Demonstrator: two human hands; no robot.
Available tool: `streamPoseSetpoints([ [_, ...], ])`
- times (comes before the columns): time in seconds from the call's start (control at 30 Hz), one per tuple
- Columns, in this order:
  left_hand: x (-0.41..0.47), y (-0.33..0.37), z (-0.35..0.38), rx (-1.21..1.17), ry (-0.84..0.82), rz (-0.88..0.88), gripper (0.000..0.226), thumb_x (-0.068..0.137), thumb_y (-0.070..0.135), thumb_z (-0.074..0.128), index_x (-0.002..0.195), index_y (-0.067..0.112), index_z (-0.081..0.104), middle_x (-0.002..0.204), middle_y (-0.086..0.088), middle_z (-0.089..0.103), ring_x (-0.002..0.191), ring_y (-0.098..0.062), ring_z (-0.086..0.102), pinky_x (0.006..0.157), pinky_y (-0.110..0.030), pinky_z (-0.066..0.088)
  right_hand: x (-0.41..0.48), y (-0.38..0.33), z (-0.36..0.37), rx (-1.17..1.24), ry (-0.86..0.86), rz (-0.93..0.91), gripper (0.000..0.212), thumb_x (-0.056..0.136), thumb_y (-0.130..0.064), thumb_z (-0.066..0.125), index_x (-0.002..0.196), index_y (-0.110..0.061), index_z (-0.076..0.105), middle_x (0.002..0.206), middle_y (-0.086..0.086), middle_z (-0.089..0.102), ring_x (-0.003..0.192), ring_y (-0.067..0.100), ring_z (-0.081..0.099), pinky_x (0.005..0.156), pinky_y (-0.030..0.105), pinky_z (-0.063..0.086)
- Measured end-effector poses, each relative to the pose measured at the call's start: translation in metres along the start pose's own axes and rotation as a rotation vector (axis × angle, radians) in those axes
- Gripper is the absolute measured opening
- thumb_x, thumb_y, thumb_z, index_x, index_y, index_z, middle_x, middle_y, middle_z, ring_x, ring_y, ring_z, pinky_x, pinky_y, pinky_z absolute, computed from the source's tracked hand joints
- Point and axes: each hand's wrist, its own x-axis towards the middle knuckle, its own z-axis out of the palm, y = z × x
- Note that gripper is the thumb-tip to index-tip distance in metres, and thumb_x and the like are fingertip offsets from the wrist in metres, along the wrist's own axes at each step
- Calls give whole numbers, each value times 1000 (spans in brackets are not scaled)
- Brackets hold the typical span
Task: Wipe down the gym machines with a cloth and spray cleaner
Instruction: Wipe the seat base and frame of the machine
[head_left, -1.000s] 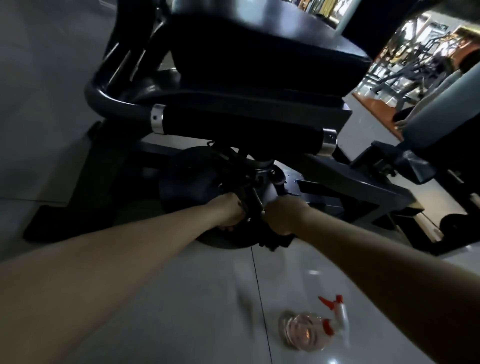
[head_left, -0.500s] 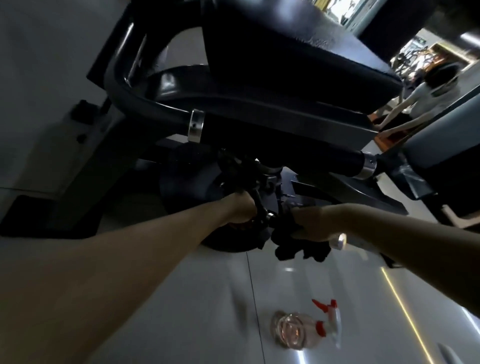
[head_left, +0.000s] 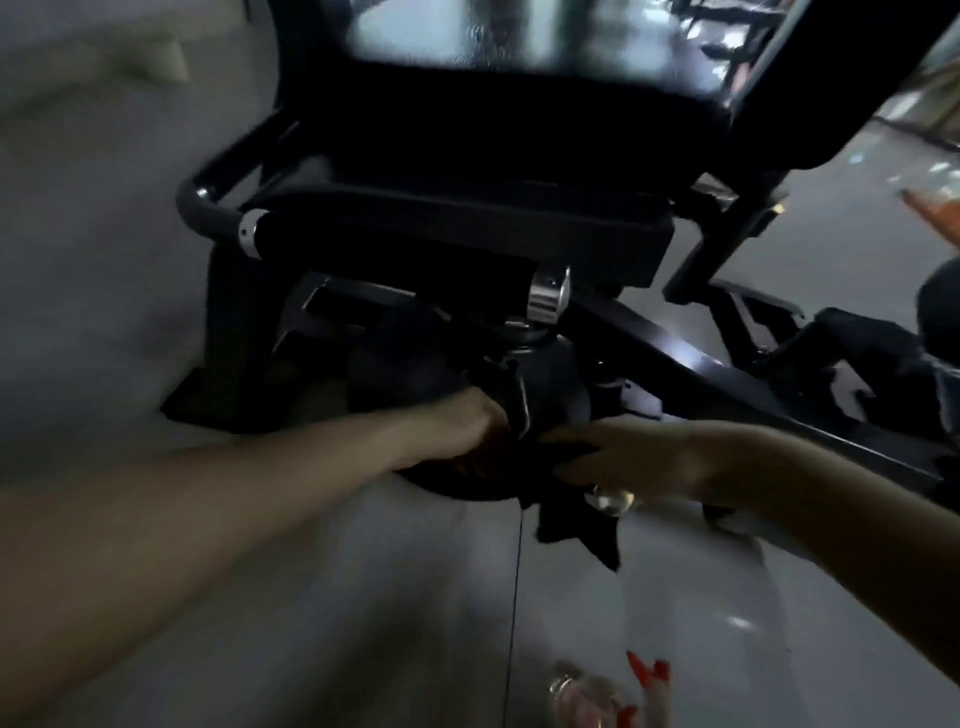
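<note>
A black gym machine (head_left: 467, 228) with a padded seat fills the upper view. My left hand (head_left: 467, 421) reaches under the seat and grips a black part of the mechanism (head_left: 511, 400). My right hand (head_left: 623, 457) holds a dark cloth (head_left: 576, 525) just to the right of it, pressed against the round black housing (head_left: 556, 384), with the cloth's corners hanging down. A clear spray bottle (head_left: 597, 701) with a red trigger lies on the floor at the bottom edge, below my hands.
Grey tiled floor (head_left: 260, 649) with a dark joint line runs under the machine. The machine's frame beam (head_left: 727, 395) stretches right towards another black machine (head_left: 883, 358). An orange floor patch (head_left: 930, 213) shows at far right.
The view has swung, so the seat now looks square-on. My right hand has shifted slightly left with the cloth, closer to my left hand. The bottle sits lower in view.
</note>
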Motion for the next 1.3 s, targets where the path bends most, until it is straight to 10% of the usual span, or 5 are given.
streamPoseSetpoints([
  [0.23, -69, 27, 73, -201, 303, -55, 45, 86, 58, 51, 96, 16, 66, 95, -8, 71, 90, -23, 70, 83, -44, 54, 36, -3, 7, 227, -1, 7, 23, 98, -11, 49, 87, -4, 68, 95, 16, 69, 81, 28, 65, 79, 40, 54],
  [0.43, -90, 63, 84, -54, 410, -119, 58, 96, 53, 61, 149, 32, 48, 136, 9, 49, 129, -11, 49, 102, -23, 38, 1, 27, 19, 710, 53, 13, 25, 102, -25, 53, 109, -6, 68, 94, 14, 72, 76, 27, 71, 61, 35, 57],
  [0.77, -90, 89, 96, 248, 372, -328, 74, 94, 72, 48, 149, 24, 41, 131, -2, 62, 114, -20, 61, 96, -31, 49, 10, 16, 6, 683, -98, 48, 31, 104, -27, 52, 122, -4, 60, 98, 11, 66, 78, 24, 65, 63, 37, 57],
  [1.07, -72, 70, 97, 401, 463, -158, 74, 70, 96, 40, 106, 32, 46, 92, 12, 66, 81, -5, 66, 74, -37, 59, 39, 2, -7, 145, -84, 24, 18, 96, -15, 58, 82, -7, 67, 70, 8, 65, 51, 17, 62, 48, 22, 47],
  [1.3, -60, 54, 103, 235, 471, 77, 74, 80, 86, 50, 134, 35, 54, 126, 16, 63, 113, -2, 60, 97, -34, 54, 22, 37, 26, 862, -6, 10, 30, 109, -33, 37, 106, -14, 60, 82, 7, 62, 59, 15, 61, 45, 21, 46],
])
